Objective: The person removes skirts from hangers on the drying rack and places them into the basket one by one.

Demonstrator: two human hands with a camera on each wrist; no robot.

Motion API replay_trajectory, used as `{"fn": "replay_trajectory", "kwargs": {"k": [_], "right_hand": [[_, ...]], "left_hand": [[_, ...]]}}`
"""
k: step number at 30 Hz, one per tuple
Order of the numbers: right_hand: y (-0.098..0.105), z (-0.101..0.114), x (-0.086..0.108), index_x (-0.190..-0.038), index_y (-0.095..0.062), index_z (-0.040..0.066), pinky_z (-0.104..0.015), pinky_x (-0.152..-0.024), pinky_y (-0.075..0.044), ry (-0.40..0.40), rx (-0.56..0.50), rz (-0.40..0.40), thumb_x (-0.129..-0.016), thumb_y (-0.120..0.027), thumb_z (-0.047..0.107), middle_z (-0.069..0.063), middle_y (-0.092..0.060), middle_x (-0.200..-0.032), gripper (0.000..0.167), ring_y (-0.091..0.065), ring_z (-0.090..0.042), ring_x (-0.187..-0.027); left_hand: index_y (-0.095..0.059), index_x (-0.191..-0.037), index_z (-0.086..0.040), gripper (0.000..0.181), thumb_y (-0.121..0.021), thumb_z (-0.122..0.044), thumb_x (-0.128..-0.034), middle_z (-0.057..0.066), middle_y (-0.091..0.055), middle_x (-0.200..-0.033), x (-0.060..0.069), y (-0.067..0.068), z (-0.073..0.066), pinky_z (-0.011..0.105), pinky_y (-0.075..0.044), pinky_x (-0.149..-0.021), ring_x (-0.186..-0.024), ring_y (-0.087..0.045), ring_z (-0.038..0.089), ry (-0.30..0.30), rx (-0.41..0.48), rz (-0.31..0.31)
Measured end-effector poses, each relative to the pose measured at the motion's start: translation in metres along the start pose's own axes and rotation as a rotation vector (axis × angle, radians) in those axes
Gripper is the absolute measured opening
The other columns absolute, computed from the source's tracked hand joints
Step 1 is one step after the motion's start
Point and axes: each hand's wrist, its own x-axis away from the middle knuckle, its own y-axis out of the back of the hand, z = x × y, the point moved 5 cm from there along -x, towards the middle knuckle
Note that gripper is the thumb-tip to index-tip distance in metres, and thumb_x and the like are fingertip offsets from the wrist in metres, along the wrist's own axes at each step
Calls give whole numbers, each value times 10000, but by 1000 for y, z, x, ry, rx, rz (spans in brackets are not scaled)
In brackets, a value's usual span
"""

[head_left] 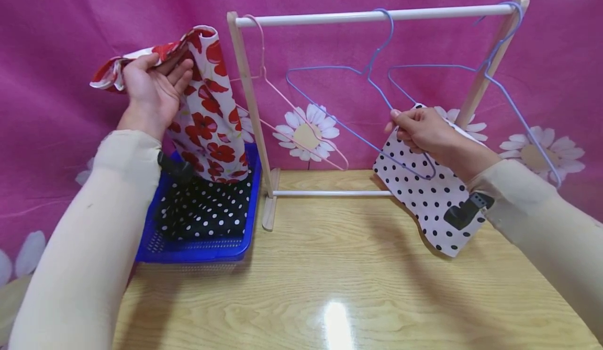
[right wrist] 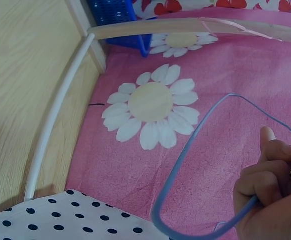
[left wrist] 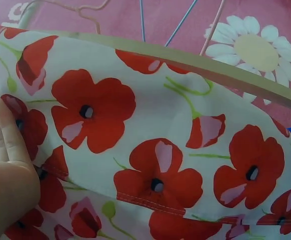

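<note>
A white cloth with red flowers [head_left: 212, 125] hangs from my raised left hand [head_left: 157, 91]. My thumb and index finger pinch its upper edge, while the other fingers are fairly straight; part of the grip is hidden by fabric. My right hand [head_left: 421, 127] grips one sloping side of the middle blue hanger [head_left: 325, 113], whose hook is over the rack's top bar [head_left: 330, 17]. In the right wrist view, fingers curl around the blue hanger's wire [right wrist: 178, 170]. Behind that hand hangs a white cloth with black dots [head_left: 424, 193].
Beneath the flowered cloth, a blue basket [head_left: 247, 235] holds a black cloth with white dots [head_left: 212, 209]. A pink hanger [head_left: 301, 122] hangs on the rack's left, another blue hanger [head_left: 513, 109] on its right. The rack stands on a wooden table [head_left: 282, 292] before a pink floral backdrop.
</note>
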Motion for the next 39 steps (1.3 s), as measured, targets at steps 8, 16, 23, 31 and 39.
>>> {"fn": "replay_trajectory", "kwargs": {"k": [8,16,23,31,39], "right_hand": [[-2,1,0,-791,-674,227,-297,-471,-141,4,-11,15,-1092,-408,352,98,-372,-547,420,-253,-37,-477],[-1,0,0,-787,-683,239,-313,-473,-141,1,1,9,-1088,-417,364,97,-377,-554,421,-257,-42,-477],[1,1,-1,-834,-676,228,-307,-473,-159,-7,37,9,-1086,-409,383,92,-367,-560,398,-255,-56,-479],[3,-1,-2,-822,-673,240,-334,-503,-147,-15,27,19,-1083,-420,387,93,-383,-570,392,-259,-56,-491],[2,-2,-1,-832,-666,231,-318,-482,-145,-4,23,20,-1089,-399,377,91,-349,-556,398,-240,-63,-478]], "left_hand": [[-585,-1115,12,313,-361,-178,-1008,243,-762,-903,-12,-5,4,401,-607,-547,-610,-720,351,-26,9,-39],[-588,-1056,44,343,-325,-173,-1025,255,-745,-817,-9,14,22,394,-600,-531,-582,-711,346,-14,32,-46],[-627,-1018,13,336,-375,-210,-1025,176,-777,-827,11,34,28,334,-589,-517,-544,-696,276,-80,-34,-121],[-623,-1004,-11,331,-411,-264,-1031,118,-766,-743,38,44,36,286,-576,-511,-510,-678,226,-77,-152,-192],[-618,-996,-22,337,-410,-283,-1037,105,-775,-765,71,53,44,279,-594,-534,-516,-696,211,-77,-242,-225]]}}
